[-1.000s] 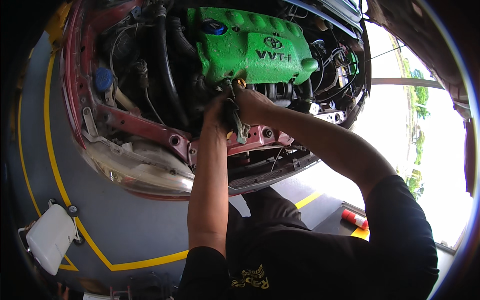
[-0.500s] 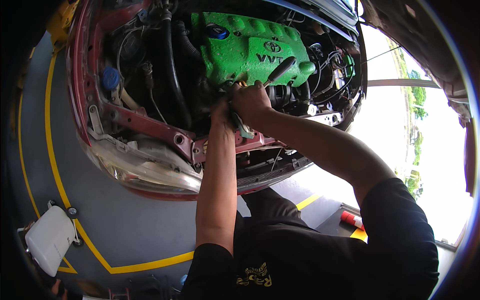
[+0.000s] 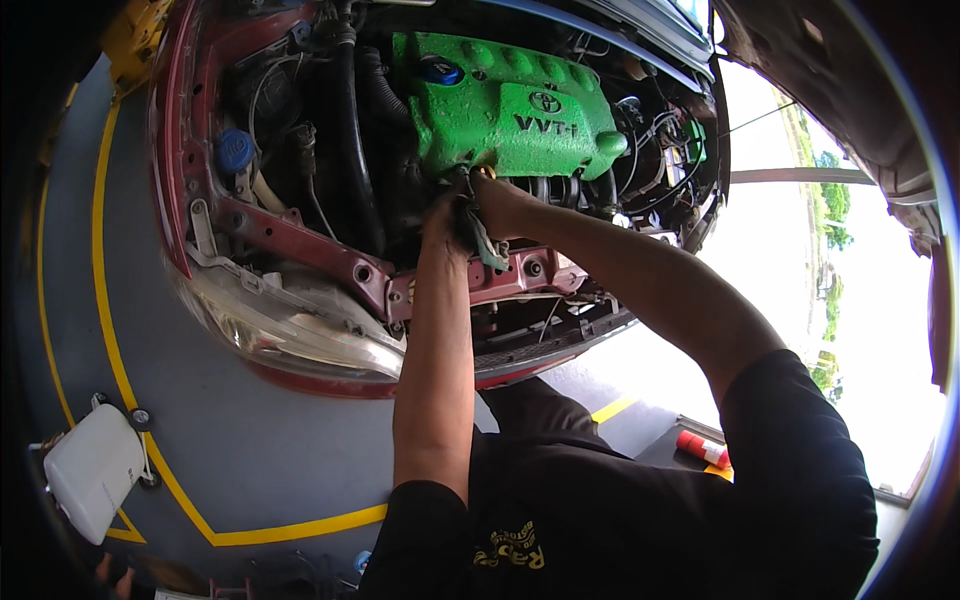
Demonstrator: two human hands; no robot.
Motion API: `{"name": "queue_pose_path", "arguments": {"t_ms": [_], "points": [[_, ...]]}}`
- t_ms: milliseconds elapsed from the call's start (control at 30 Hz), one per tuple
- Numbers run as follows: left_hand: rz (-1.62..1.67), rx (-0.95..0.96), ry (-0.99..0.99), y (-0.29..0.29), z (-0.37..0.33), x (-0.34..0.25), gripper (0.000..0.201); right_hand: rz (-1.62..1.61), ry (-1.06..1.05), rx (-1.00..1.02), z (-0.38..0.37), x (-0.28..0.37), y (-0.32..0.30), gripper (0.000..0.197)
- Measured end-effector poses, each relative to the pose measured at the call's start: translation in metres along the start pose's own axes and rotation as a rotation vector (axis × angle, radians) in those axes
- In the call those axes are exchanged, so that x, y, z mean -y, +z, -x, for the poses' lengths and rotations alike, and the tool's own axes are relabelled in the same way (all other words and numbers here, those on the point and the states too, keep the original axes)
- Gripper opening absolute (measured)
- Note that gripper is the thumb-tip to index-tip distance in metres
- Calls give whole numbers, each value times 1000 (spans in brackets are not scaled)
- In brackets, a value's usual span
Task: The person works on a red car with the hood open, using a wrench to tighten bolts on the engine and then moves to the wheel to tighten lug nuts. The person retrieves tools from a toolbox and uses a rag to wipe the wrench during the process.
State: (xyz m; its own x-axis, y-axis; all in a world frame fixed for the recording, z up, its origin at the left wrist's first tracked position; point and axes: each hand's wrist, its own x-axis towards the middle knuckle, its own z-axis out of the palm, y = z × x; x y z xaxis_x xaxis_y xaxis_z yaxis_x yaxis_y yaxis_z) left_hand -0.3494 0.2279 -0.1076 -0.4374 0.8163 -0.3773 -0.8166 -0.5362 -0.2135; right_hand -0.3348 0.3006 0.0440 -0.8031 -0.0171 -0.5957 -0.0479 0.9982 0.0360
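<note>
My two hands meet at the front lower edge of a green engine cover [image 3: 480, 110] in a car's engine bay. My left hand [image 3: 446, 215] reaches in under the cover, its fingers lost in shadow. Beside it, my right hand [image 3: 503, 208] has its fingers curled inward; whatever they grip is hidden. A greyish-green rag [image 3: 489, 247] hangs between the wrists, over the red front crossmember [image 3: 510, 283]. Which hand holds it, if either, I cannot tell. A small orange piece [image 3: 488, 172] shows by the right fingertips. No screwdriver handle is visible.
Left of my hands run a thick black hose [image 3: 352, 140] and a blue cap [image 3: 234, 150]. The headlight [image 3: 290, 320] lies nearer me. A white wheeled container [image 3: 95, 470] stands on the grey floor, lower left. A red cylinder [image 3: 703, 449] lies at right.
The dark-handled screwdriver that stuck up from my right hand is out of sight. My right hand has turned and its fingers point down into the bay. The view has shifted slightly.
</note>
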Motion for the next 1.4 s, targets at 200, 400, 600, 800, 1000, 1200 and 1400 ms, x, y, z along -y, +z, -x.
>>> {"name": "queue_pose_path", "arguments": {"t_ms": [200,400,600,800,1000,1200,1400], "points": [[18,7,-12,6,4,0,30,350,19,-24,-2,2,3,39],[-34,-100,98,-3,-9,3,23,-194,104,-38,-6,-6,11,33],[11,-31,90,-11,-24,7,28,428,-144,-193,2,-9,13,47],[68,-45,84,-2,-19,9,32,-216,-102,-233,0,-10,19,46],[91,-167,209,21,-6,12,24,268,-14,-191,-5,-19,21,49],[50,-141,101,12,-10,6,23,-315,-144,-194,0,-19,17,51],[74,-201,194,12,-23,18,22,215,-5,-180,0,-15,14,56]]}}
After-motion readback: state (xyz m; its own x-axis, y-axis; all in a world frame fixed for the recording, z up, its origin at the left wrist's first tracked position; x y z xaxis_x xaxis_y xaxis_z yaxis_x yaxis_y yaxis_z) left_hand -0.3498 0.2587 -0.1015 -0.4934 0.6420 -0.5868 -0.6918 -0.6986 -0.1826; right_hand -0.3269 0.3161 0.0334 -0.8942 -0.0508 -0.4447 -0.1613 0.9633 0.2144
